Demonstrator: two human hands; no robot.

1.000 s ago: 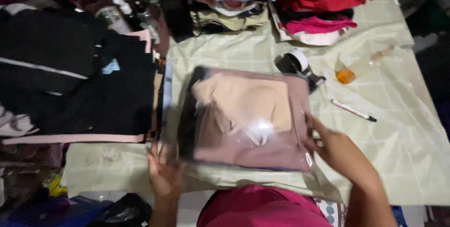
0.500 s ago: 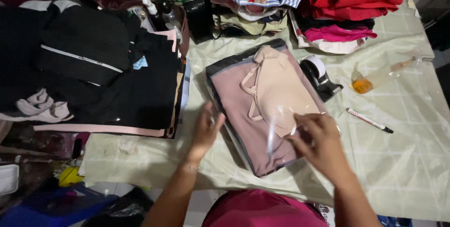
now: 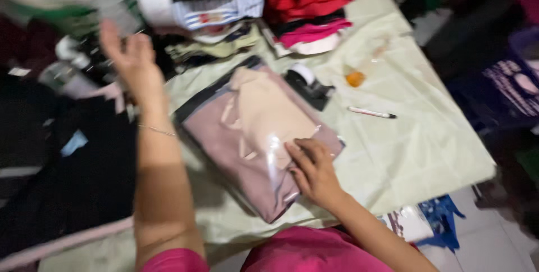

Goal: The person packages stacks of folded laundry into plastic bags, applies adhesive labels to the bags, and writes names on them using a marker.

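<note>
On the pale green table cover point(image 3: 404, 137), the right hand point(image 3: 314, 171) lies palm down with its fingers point(image 3: 300, 154) spread loosely, pressing on the near corner of a clear plastic bag point(image 3: 252, 137) that holds a folded pink-and-beige garment. It clamps nothing; it only rests flat on the bag's surface. That forearm runs from the lower right up to the bag. The left hand point(image 3: 132, 58) is raised off the table, fingers open and apart, holding nothing, and is blurred; its forearm stands up steeply from the lower left, with a thin bracelet point(image 3: 157, 130) at the wrist. The one bag lies slanted in the middle of the table, between a dark pile of clothes point(image 3: 67, 176) on the left and one pen point(image 3: 370, 113) on the right. One roll of tape point(image 3: 306, 75) sits just beyond the bag's far edge, and one small orange-tipped bottle point(image 3: 362, 70) lies near it. Two stacks of folded clothes point(image 3: 314, 2) line the far side.
</note>
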